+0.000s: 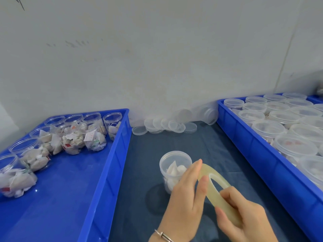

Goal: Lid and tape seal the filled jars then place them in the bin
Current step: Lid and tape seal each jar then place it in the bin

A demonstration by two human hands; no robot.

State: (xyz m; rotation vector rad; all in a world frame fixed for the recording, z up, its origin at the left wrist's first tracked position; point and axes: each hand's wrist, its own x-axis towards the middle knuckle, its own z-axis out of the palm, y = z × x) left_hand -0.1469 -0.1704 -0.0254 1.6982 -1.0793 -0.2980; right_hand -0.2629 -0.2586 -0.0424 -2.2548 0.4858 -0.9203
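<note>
**Tape roll held in both hands beside a lidded jar**

Nearest to us, our right hand curls its fingers and thumb round the lower end of the tape roll, a pale yellowish ring. We see the ring edge-on and tilted, so its long axis runs from the lower right up toward the upper left, where its top edge comes close to the jar. Our left hand lies against the upper part of the ring with fingers fairly straight and pointing up; one fingertip rests on the ring's inner edge, though we cannot tell whether it pinches a loose end of tape. A thin bracelet sits on the left wrist.

Just beyond the left hand, the jar stands upright on the worktop, which is covered in a dark blue cloth. It is clear plastic with a translucent lid on top and white packets inside, and the left hand hides part of its right side.

To the left lies a blue bin holding open jars of packets, some upright and some tipped. To the right, another blue bin is packed with lidded jars.

Farther back, loose clear lids lie heaped on the worktop against a plain grey-white wall.
</note>
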